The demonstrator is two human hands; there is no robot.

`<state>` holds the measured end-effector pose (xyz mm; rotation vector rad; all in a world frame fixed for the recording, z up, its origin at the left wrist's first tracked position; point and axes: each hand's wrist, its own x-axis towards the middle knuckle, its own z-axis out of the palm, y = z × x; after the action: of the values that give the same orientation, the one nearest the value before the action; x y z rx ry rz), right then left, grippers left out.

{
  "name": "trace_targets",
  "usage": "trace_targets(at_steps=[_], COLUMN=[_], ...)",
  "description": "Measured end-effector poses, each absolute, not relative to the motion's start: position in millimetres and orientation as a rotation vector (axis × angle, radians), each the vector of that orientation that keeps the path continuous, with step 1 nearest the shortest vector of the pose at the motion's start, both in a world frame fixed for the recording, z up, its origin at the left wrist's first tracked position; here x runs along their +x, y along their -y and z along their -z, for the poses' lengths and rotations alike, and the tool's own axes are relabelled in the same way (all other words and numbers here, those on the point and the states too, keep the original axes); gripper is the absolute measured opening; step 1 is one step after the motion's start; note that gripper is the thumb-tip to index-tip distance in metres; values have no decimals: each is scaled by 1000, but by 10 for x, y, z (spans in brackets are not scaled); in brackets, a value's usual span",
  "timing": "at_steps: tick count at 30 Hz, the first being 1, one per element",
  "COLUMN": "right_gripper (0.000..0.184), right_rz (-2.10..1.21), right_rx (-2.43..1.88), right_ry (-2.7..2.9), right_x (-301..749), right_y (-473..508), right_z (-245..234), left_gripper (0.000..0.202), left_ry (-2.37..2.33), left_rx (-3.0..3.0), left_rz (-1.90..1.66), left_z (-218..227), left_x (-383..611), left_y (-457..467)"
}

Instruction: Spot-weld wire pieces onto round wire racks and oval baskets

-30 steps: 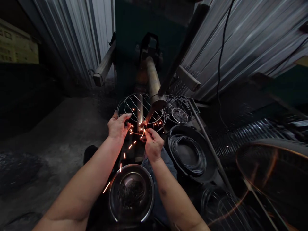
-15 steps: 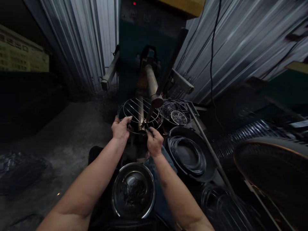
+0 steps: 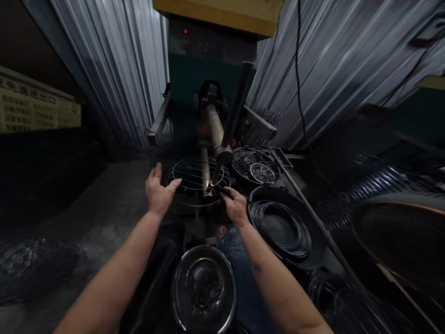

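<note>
A round wire rack (image 3: 189,172) with parallel bars lies between the two arms of a spot-welding machine, around the lower metal post (image 3: 206,167). The upper electrode (image 3: 216,172) comes down to the rack's near right side, where a small glow shows. My left hand (image 3: 159,195) is at the rack's left edge, fingers spread and thumb pointing toward the rim. My right hand (image 3: 237,206) pinches the rack's near right rim; its darkened fingertips partly hide the grip. Below, a steel bowl (image 3: 176,297) sits at my lap with short thin wire pieces in it.
Right of my right hand, a black pan (image 3: 314,241) holds coiled wire rings (image 3: 255,218). Behind it is a basin of wire parts (image 3: 262,172). A long bar (image 3: 306,199) runs along the right. The welder's green body (image 3: 181,74) stands ahead, a yellow crate (image 3: 41,111) at left.
My left hand has let go of the rack's rim and moved left, its fingers opening. My right hand has shifted right along the rim. The view has tilted upward slightly.
</note>
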<state>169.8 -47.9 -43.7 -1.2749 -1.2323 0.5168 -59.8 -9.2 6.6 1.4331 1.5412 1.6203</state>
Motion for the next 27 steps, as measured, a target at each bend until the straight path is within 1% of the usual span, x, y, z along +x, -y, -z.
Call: trace_targets(at_steps=[2,4,7,9,11,13,17,19,23,27], right_gripper=[22,20,16,15,13,12,12,12,13,17], right_rz=[-554,-571,-558,-551,-556,-566,-574,-585,-616,-628], right_rx=[-1263,-1238,-1213,-1210,-1206,-1205,-1224,-1237,-1242,-1256], right_ry=[1226,1238,1285,1320,1337,1338,1314,1316,1344,1324], right_x=[1778,1842,1900,1925,1947,1968,2013,2036,2084,2152], right_y=[414,363,327,326,333,341,363,375,382,367], right_z=[481,520,556,563,562,555,518,484,408,376], left_gripper=[76,81,82,83,86,87,86,86,85,90], left_ry=[-1589,-1507,-1436,-1436,-1417,-1355,-1279,-1335,-1400,-1313], left_rx=[1957,2353,2619,2651,2626,2559,2393,2394,2515,2544], left_rz=[-1370,-933,-329,-124,-43,-39,-291,-330,-142,-88], left_z=[-233,-387,-499,-487,-434,-362,-206,-150,-159,-269], left_x=[-694,-678,-515,-398,-326,-312,-394,-428,-387,-280], left_y=[-34,-158,-319,-412,-498,-572,-633,-617,-571,-552])
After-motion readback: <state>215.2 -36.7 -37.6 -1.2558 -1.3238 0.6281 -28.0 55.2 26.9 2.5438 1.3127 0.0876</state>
